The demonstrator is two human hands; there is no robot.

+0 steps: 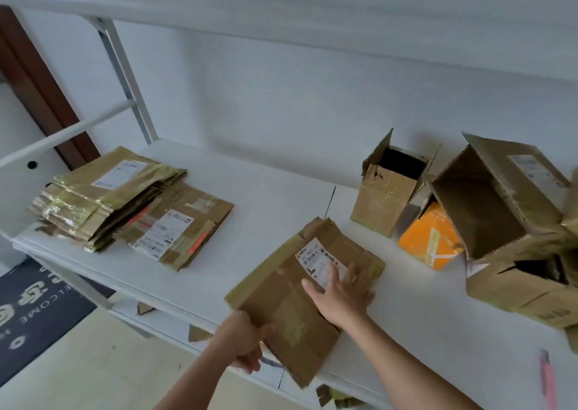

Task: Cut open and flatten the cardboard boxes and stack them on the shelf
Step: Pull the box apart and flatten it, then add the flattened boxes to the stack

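1. At far left, a dark doormat (37,303) with pale lettering lies on the floor beside a white metal shelf (275,196).
2. On the shelf's left end sits a stack of flattened boxes (103,200), taped and labelled, with a second flattened pile (181,228) leaning out from under its right side.
3. At centre, a flattened cardboard box (291,290) bearing a white shipping label lies on the shelf, its near corner jutting past the front edge.
4. The person's left hand (247,340) grips that box at its near-left edge, fingers curled under and thumb on top.
5. The right hand (341,297) presses flat on the box, fingers spread and straight, partly covering the label.
6. To the right, well apart from the stack, stand uncut boxes: a small upright open box (387,196), an orange box (431,237) and a large open carton (500,203) tipped on its side atop another carton (525,287).
7. At the lower right edge, a pink utility knife (549,378) lies on the shelf.
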